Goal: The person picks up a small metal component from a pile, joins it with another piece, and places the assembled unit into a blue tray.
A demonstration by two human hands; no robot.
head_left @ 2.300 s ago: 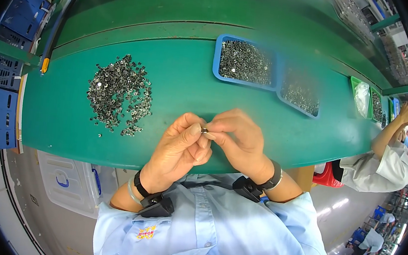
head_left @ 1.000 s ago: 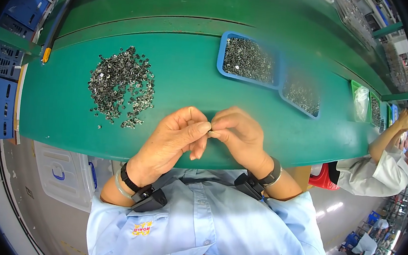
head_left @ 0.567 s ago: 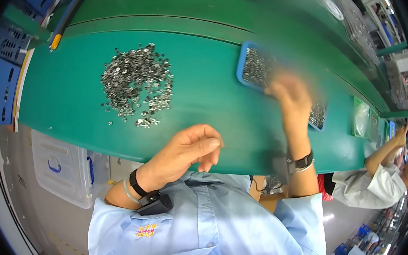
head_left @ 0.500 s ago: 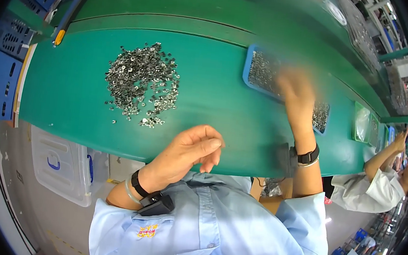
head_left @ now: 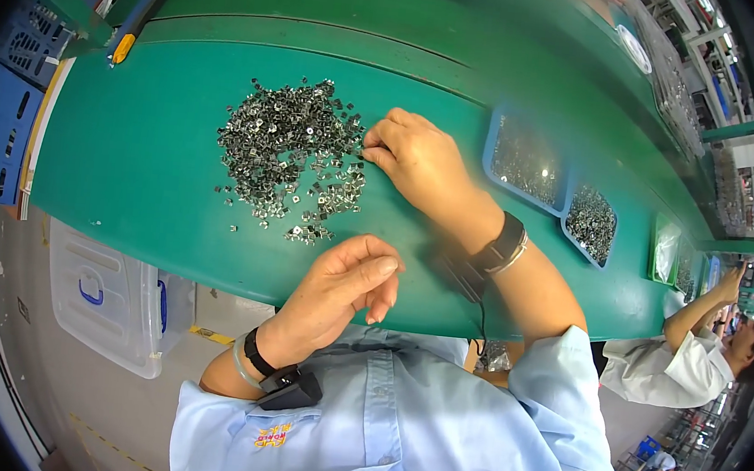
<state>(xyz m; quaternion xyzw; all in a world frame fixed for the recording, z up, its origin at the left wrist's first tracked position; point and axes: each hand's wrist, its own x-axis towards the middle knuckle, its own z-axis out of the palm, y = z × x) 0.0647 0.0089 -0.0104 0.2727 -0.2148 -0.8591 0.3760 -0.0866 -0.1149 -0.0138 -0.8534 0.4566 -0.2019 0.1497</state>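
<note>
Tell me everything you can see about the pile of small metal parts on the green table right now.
The pile of small metal parts is a loose, roughly round heap of tiny silvery, shiny pieces, many squarish with a hole in the middle. It lies flat on the green table, dense at its centre and thinning to scattered strays along its near and right edges. The right hand reaches into its right edge, fingertips among the pieces. The left hand is apart from it, at the table's near edge.

Head-worn fisheye, steeply down, close.
</note>
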